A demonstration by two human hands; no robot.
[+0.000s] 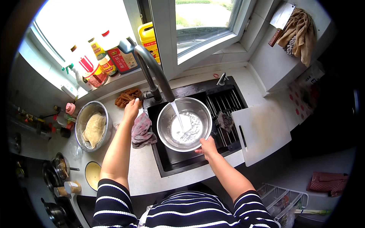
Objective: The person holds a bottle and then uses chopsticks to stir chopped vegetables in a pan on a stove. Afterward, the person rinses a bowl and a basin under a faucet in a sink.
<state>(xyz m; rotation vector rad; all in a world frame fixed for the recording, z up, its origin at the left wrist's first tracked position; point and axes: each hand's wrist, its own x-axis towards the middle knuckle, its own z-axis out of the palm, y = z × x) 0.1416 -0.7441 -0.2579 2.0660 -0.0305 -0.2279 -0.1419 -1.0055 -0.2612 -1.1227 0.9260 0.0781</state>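
Under the tall grey tap (156,70), a stainless steel bowl (164,127) is held over the black sink (162,160). A stream of water (176,111) runs from the spout into it, and rippling water covers its bottom. My right hand (208,147) grips the bowl's near right rim, thumb at the edge and fingers beneath. At the left side of the tap, my left hand (131,109) closes on the tap lever (143,96); its fingertips are partly hidden. A brown rag (127,97) lies just behind that hand, and a greyish-pink cloth (142,131) lies to its right by the sink.
A metal basin (79,133) with pale dough (95,129) stands left on the counter. In front of it is a yellow-lined bowl (92,175). A white cutting board (262,133) overlaps the sink's right edge, beside a drying rack (227,108). Bottles (121,57) line the windowsill.
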